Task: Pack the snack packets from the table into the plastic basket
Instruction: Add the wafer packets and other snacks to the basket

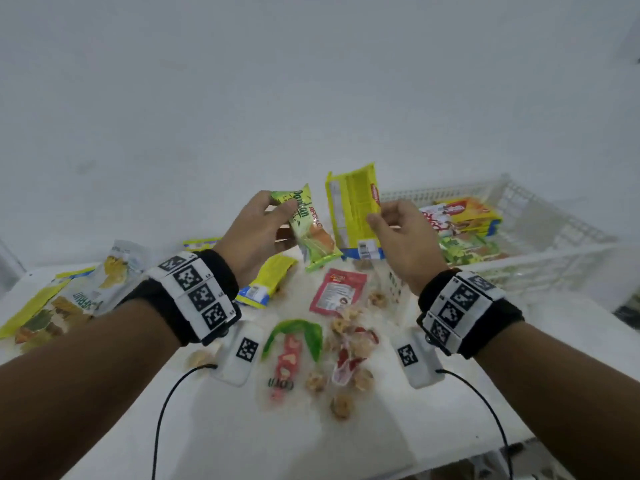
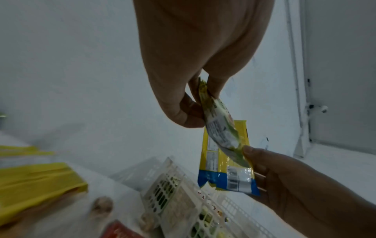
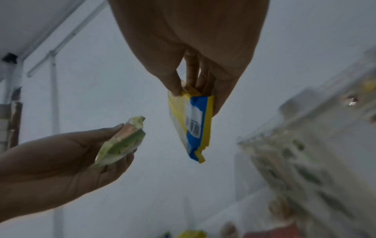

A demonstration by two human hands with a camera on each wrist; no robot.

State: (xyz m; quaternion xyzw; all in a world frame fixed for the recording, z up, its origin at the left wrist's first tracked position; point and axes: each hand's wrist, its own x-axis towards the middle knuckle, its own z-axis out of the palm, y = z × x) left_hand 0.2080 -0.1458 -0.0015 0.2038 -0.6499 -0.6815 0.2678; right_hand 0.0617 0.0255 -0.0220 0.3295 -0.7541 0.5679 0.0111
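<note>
Two hands are raised above the white surface (image 1: 242, 427), each with one packet. At the left edge lie about three overlapping packets: a yellow one (image 1: 31, 306) and two clear-fronted bags printed with fruit (image 1: 114, 268); the exact count is uncertain where they overlap. Another yellow edge (image 1: 199, 243) shows at the back behind the left wrist. A yellow-and-blue packet (image 1: 265, 282) lies flat under the left hand. The left hand (image 1: 256, 237) pinches one green pandan cake packet (image 1: 311, 230) at its upper end, thumb in front and fingers behind, the packet hanging tilted. The right hand (image 1: 405, 244) pinches one yellow-and-blue packet (image 1: 353, 209) by its long edge, fingers curled on it, holding it upright just beside the green one; the left wrist view shows the two overlapping, contact not clear. Below them on the mid surface: one red sachet (image 1: 337, 291), one clear bag with a green band and pink hearts (image 1: 291, 355), and one clear bag of round snacks with red print (image 1: 349, 344). The white plastic basket (image 1: 554, 237) sits at the right back corner, holding at least three packets: red-and-white (image 1: 438, 223), yellow-and-blue (image 1: 474, 216), green (image 1: 464, 251). Both wrists wear black bands with square-coded white blocks (image 1: 197, 292); cables run off the near edge. Plain white wall (image 1: 311, 81) behind; a door frame (image 2: 299, 80) shows in the left wrist view.
</note>
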